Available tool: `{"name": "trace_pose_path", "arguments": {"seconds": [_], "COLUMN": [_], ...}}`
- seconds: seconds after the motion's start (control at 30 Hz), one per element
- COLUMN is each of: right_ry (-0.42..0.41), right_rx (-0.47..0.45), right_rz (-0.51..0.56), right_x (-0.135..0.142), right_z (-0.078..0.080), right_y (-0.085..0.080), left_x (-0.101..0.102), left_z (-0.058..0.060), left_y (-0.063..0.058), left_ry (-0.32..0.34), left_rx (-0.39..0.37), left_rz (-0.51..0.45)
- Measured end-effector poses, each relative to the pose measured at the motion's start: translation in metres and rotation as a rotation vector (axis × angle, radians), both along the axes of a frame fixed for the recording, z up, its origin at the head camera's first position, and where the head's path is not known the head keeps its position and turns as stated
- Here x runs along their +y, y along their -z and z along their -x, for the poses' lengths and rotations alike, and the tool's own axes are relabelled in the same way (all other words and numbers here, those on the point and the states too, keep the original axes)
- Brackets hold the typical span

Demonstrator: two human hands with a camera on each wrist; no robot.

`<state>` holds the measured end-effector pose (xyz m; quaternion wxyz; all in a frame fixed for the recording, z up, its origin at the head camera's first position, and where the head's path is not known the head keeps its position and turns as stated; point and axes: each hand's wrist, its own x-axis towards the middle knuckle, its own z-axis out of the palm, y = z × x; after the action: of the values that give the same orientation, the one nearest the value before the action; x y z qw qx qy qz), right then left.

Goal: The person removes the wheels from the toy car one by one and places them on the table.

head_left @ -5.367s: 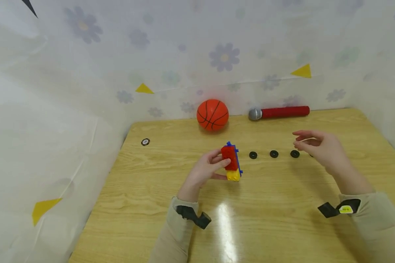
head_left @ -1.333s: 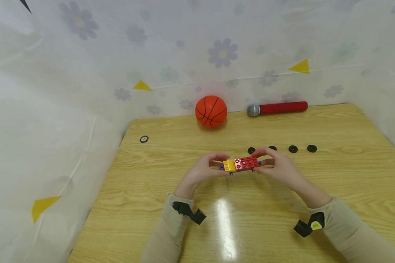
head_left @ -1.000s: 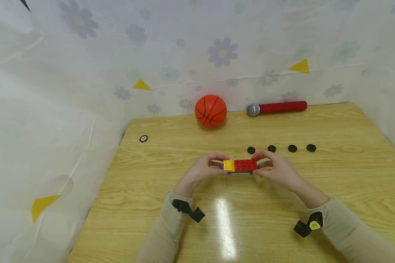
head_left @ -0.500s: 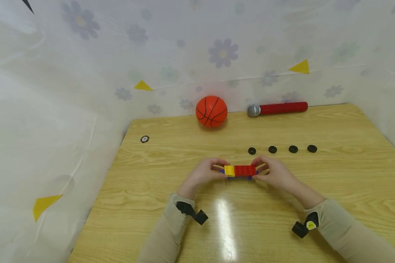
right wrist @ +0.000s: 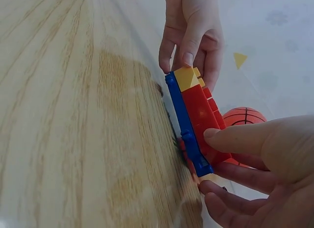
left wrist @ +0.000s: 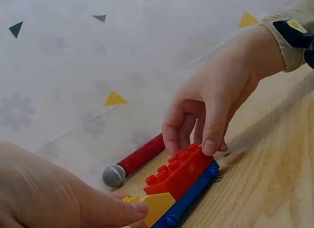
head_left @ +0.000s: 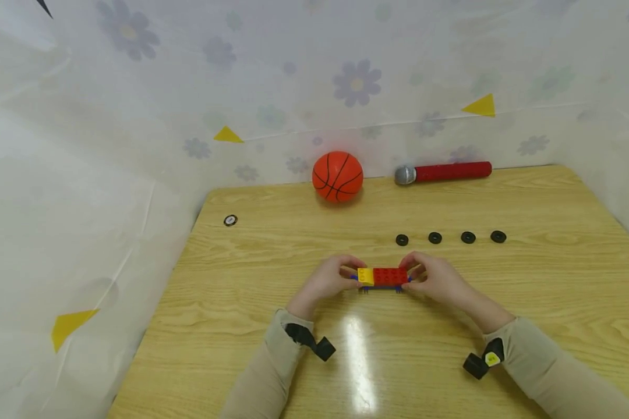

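Observation:
A toy block car has a red brick (head_left: 390,276), a yellow sloped brick (head_left: 365,276) and a blue base (right wrist: 181,115) with small pegs along its side. It lies level, red end to the right, low at the middle of the table (head_left: 272,349). My left hand (head_left: 327,279) pinches the yellow end between thumb and fingers. At the other end, my right hand (head_left: 437,279) pinches the red brick, its thumb on the near side. Whether the base touches the table I cannot tell. Behind the car lie several black wheels (head_left: 435,238) in a row.
An orange toy basketball (head_left: 338,177) sits at the back by the white flowered sheet. To its right lies a red toy microphone (head_left: 445,172). A small round disc (head_left: 230,220) lies at the back left.
My right hand came from the wheels on the right to the car. The car, earlier upright in my left hand, turned level with its studs up and came lower towards me. The wheels stayed put.

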<state>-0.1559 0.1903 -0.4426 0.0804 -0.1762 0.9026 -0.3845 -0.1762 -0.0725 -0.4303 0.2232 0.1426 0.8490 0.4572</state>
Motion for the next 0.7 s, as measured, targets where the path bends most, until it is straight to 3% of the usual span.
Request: {"name": "trace_pose_path", "arguments": {"seconds": [0.4,0.7], "right_ry": [-0.01,-0.018], "right_rx": [-0.003,0.004], "right_rz": [-0.059,-0.071], "right_x": [0.0006,-0.0004], "right_z": [-0.0012,-0.0009], "right_y": [0.0006,0.0008], "left_x": [0.0027,0.001], "left_z": [-0.0016,-0.0006], "left_y": [0.0053,0.0073], "left_ry": [0.01,0.017], "left_rx": [0.042,0.034], "left_rz": [0.065,0.042]}}
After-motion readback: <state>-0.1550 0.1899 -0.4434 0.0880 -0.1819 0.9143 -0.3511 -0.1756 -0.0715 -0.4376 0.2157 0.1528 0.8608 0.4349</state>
